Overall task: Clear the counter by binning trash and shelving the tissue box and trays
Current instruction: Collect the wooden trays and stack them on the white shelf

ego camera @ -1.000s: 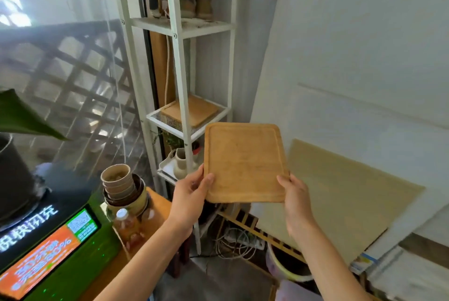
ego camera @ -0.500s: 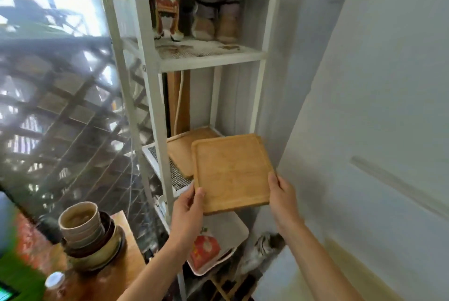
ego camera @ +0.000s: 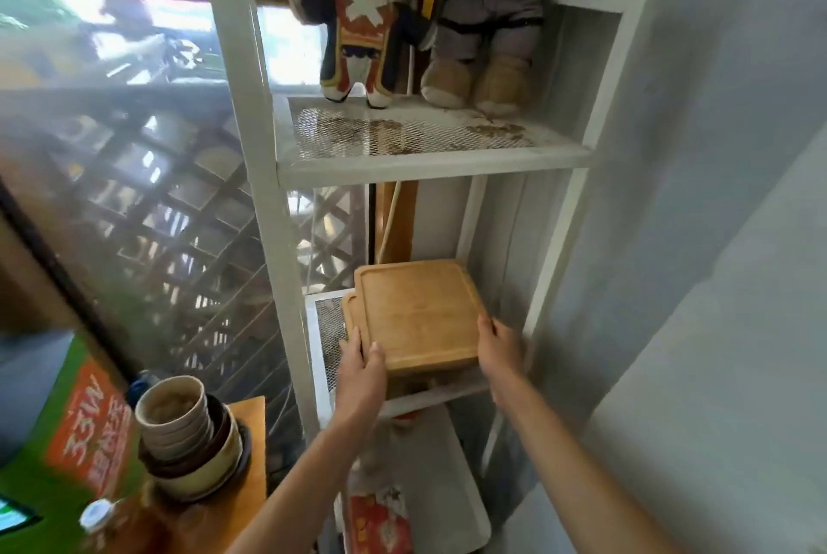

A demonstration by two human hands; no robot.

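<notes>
The wooden tray (ego camera: 418, 314) is sitting on the middle mesh shelf (ego camera: 329, 329) of the white rack (ego camera: 264, 213), stacked on a second wooden tray (ego camera: 351, 312) whose edge pokes out at the top tray's 9 o'clock side. Both hands are on it: the left hand (ego camera: 360, 367) grips the near corner at roughly 7 o'clock, thumb on top and fingers curled along the edge, and the right hand (ego camera: 501, 350) holds the edge at about 4 o'clock, thumb lying on the rim, other fingers tucked out of sight so can't tell exactly how they lie. Up at 12 o'clock from the tray, the upper shelf (ego camera: 429, 159) has two plush dolls standing on it, one in a red and navy outfit (ego camera: 369, 12) and a grey one (ego camera: 485, 16) just beside it. Down at 8 o'clock there's a stack of bowls and cups (ego camera: 188, 432) on a wooden counter corner (ego camera: 244, 482), with a capped bottle (ego camera: 96, 517) near it. Below the tray shelf, around 6 o'clock, a white tray (ego camera: 447, 486) holds a red packet (ego camera: 380, 522).
</notes>
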